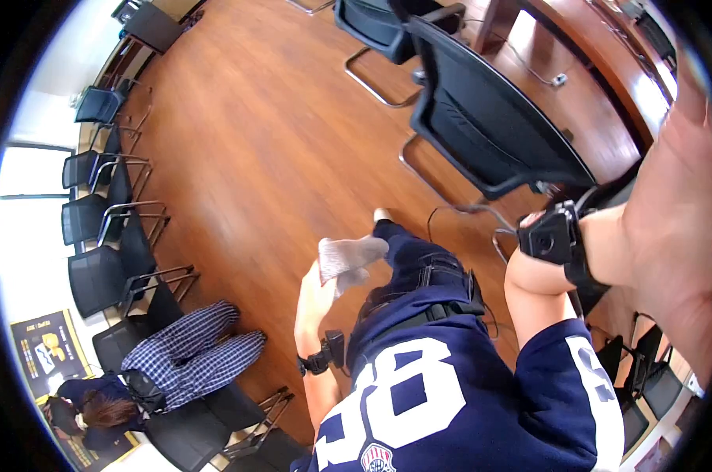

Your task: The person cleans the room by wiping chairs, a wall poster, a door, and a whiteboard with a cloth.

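At the lower middle, my left hand [315, 295] is raised in front of my navy shirt [419, 385], with a black camera strapped to its wrist. A light grey, sock-like cloth [350, 258] lies in its grip and covers most of the fingers. Close to the lens at the right edge is my right hand [675, 212], large and partly cut off, its fingers out of view or too blurred to read. Another black wrist camera [549, 242] sits on that arm. No object shows in the right hand.
Black mesh chairs [490, 110] stand by a wooden table [631, 71] at the upper right, with cables near them. Along the left wall runs a row of chairs [96, 279]. A seated person in checked trousers [191, 354] is at the lower left. Wooden floor [238, 134] lies between.
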`<action>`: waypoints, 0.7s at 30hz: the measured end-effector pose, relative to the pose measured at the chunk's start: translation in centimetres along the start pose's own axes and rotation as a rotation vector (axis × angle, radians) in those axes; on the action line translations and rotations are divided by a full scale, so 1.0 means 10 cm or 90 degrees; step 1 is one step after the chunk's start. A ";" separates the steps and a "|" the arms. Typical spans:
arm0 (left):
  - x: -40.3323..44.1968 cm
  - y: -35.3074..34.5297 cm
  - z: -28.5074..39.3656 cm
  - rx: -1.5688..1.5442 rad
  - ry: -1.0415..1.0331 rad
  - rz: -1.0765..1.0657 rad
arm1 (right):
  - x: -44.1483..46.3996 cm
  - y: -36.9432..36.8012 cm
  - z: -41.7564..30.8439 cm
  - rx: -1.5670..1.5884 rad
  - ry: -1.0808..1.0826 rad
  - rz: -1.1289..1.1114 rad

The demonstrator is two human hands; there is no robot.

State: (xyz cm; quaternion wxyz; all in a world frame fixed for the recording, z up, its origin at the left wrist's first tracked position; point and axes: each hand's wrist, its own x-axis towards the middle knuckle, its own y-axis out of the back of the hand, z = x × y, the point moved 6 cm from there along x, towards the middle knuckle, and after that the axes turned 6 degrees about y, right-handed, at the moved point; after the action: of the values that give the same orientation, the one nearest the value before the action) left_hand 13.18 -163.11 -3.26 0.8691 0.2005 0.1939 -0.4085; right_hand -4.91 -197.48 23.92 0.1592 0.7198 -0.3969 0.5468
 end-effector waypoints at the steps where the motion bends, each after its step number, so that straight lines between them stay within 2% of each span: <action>1: 0.12 0.20 0.06 0.040 0.009 0.006 | 0.03 -0.11 0.33 -0.016 -0.025 0.020; 3: 0.41 0.55 0.22 0.124 0.006 0.018 | 0.06 -0.37 0.88 -0.041 -0.062 0.061; 4: 0.53 0.71 0.35 0.101 0.003 0.083 | 0.03 -0.50 1.18 -0.053 -0.084 0.069; 7: 0.84 1.16 0.35 0.099 0.021 0.107 | -0.18 -0.97 1.99 -0.095 -0.180 0.054; 9: 1.11 1.42 0.37 0.030 -0.053 0.165 | -0.38 -1.39 2.42 -0.112 -0.250 0.019; 11: 1.30 1.65 0.56 0.017 -0.005 0.176 | -0.55 -1.81 2.74 -0.120 -0.296 -0.002; 13: 1.57 1.89 0.56 0.112 -0.056 0.143 | -0.65 -2.09 2.95 -0.129 -0.328 -0.029; 17: 2.25 2.61 0.69 0.082 -0.052 0.103 | -0.70 -2.91 3.44 -0.123 -0.349 -0.059; 18: 2.44 2.82 0.67 0.041 -0.014 0.062 | -0.66 -3.14 3.52 -0.115 -0.343 -0.057; 21: 3.02 3.39 0.99 0.142 -0.036 0.063 | -0.38 -3.75 3.80 -0.092 -0.323 -0.042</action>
State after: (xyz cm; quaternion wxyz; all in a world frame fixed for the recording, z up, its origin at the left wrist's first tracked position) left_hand 59.48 -167.38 -3.57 0.8657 0.2934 0.1127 -0.3896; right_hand 47.87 -197.38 14.75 0.1234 0.8333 -0.4381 0.3136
